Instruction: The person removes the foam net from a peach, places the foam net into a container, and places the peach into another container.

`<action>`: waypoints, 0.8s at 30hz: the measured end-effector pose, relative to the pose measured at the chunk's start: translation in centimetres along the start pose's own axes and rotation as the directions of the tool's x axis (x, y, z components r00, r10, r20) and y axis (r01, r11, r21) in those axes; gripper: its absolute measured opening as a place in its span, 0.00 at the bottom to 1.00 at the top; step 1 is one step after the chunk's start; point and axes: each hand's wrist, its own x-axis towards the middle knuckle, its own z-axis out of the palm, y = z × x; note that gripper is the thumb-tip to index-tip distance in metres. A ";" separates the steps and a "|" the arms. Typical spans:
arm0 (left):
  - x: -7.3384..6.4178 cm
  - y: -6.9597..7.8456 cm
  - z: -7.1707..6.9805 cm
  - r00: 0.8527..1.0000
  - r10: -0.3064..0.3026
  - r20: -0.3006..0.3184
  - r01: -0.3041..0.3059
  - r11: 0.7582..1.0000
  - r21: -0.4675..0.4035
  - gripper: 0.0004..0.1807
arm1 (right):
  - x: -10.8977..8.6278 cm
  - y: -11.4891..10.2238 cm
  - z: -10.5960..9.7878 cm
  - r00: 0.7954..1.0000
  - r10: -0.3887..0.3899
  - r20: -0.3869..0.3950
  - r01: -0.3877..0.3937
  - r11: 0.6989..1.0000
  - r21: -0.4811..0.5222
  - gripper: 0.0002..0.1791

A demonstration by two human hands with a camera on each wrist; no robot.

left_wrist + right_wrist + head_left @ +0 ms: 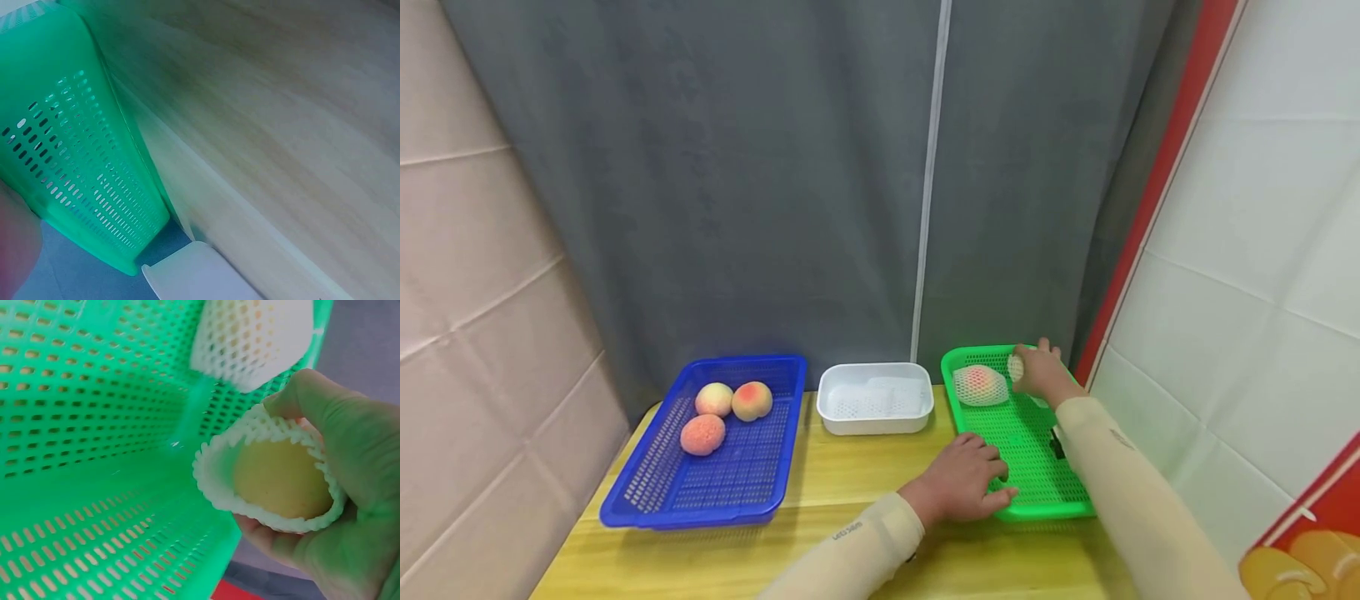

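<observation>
My right hand (pixel 1047 372) is at the far right corner of the green basket (pixel 1026 471), gripping a peach (pixel 284 478) wrapped in a white foam net (pixel 215 472). Through the net's open end, the fruit's yellow side shows in the right wrist view. A second netted peach (pixel 981 385), with a reddish blush, lies to its left in the basket's far left corner. My left hand (pixel 962 483) is at the basket's near left side, palm down, fingers loosely bent and holding nothing. In the left wrist view, part of that hand shows blurred beside the basket wall.
A white plastic tub (pixel 874 425) stands at the back middle of the wooden table (pixel 835 492). To its left is a blue basket (pixel 737 492) with three bare peaches (pixel 703 435). A grey curtain (pixel 760 208) hangs behind, and white walls flank both sides.
</observation>
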 end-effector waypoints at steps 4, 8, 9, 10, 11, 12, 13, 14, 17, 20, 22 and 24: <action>0.1 0.0 0.1 1.000 -0.003 0.005 0.003 1.000 -0.007 0.27 | -0.8 -1.1 -0.8 1.000 -0.023 -0.016 0.024 0.999 0.024 0.41; 0.1 0.0 0.2 1.000 -0.007 0.005 0.007 1.000 -0.010 0.27 | -1.4 -1.9 -0.9 0.998 -0.046 -0.041 0.047 0.998 0.034 0.39; 0.1 0.0 0.2 1.000 -0.008 0.005 0.008 1.000 -0.009 0.27 | -1.5 -2.1 -1.0 0.998 -0.053 -0.043 0.055 0.998 0.041 0.39; 0.1 -0.1 0.3 1.000 -0.009 0.004 0.009 1.000 -0.008 0.27 | -1.7 -2.4 -1.0 0.997 -0.064 -0.047 0.066 0.997 0.047 0.39; 0.1 -0.1 0.3 1.000 -0.011 0.003 0.011 1.000 -0.008 0.26 | -1.8 -2.7 -1.1 0.996 -0.072 -0.052 0.075 0.996 0.054 0.38; 0.1 -0.1 0.3 1.000 -0.012 0.003 0.012 1.000 -0.010 0.26 | -2.0 -3.0 -1.2 0.995 -0.084 -0.055 0.088 0.994 0.064 0.38; 0.2 -0.2 0.4 1.000 -0.012 0.003 0.012 1.000 -0.013 0.26 | -2.1 -3.4 -1.2 0.994 -0.097 -0.059 0.101 0.992 0.069 0.38; 0.2 -0.2 0.4 1.000 -0.013 0.004 0.013 1.000 -0.019 0.26 | -2.3 -3.7 -1.3 0.992 -0.108 -0.063 0.113 0.991 0.078 0.37; 0.2 -0.2 0.5 1.000 -0.014 0.003 0.014 0.999 -0.037 0.25 | -2.9 -4.7 -1.2 0.986 -0.145 -0.084 0.153 0.983 0.104 0.36; 0.1 0.1 0.2 1.000 -0.026 -0.002 0.026 0.998 -0.053 0.23 | -3.6 -5.9 -1.1 0.979 -0.181 -0.093 0.193 0.971 0.144 0.36; -0.1 0.4 -0.3 0.999 -0.041 -0.010 0.040 0.997 -0.070 0.22 | -4.0 -6.8 -1.2 0.976 -0.199 -0.090 0.212 0.962 0.173 0.36; -0.3 0.6 -1.0 0.998 -0.061 -0.023 0.058 0.994 -0.098 0.20 | -4.6 -7.8 -1.4 0.973 -0.214 -0.085 0.227 0.955 0.190 0.36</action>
